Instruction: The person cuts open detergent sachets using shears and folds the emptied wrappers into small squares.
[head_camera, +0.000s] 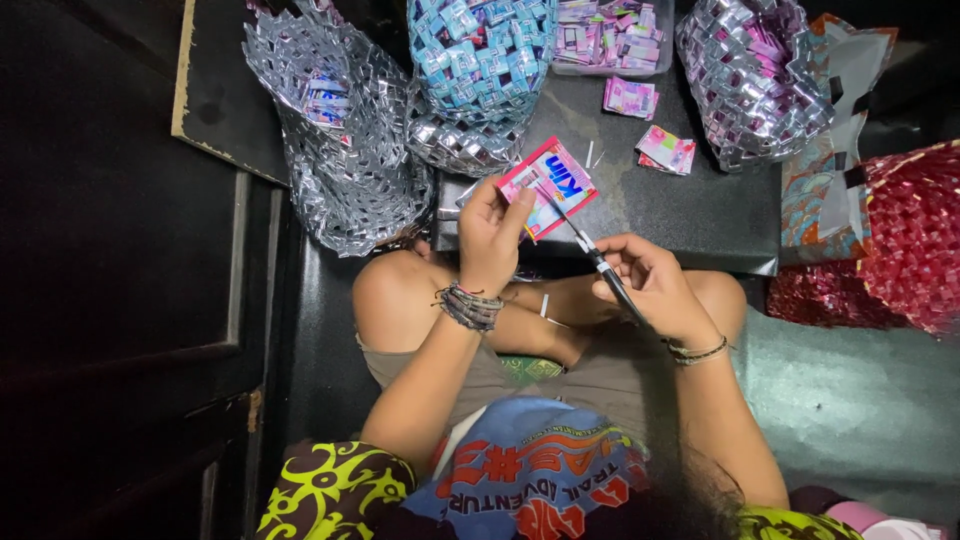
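Observation:
My left hand (492, 238) pinches a pink and blue foil sachet wrapper (550, 184) by its lower left corner and holds it up over my knees. My right hand (650, 283) grips a pair of dark-handled scissors (598, 262). The blades point up and left, with their tips touching the wrapper's lower edge. Both wrists carry bracelets. I sit cross-legged on the floor behind a low dark board (690, 215).
Woven wrapper bags stand around: a silver one (350, 170) at left, a blue one (480, 55) in the middle, a silver-purple one (750, 80) at right, a red one (915, 235) far right. A clear tub of folded wrappers (612, 38) and loose folded pieces (665, 150) lie on the board.

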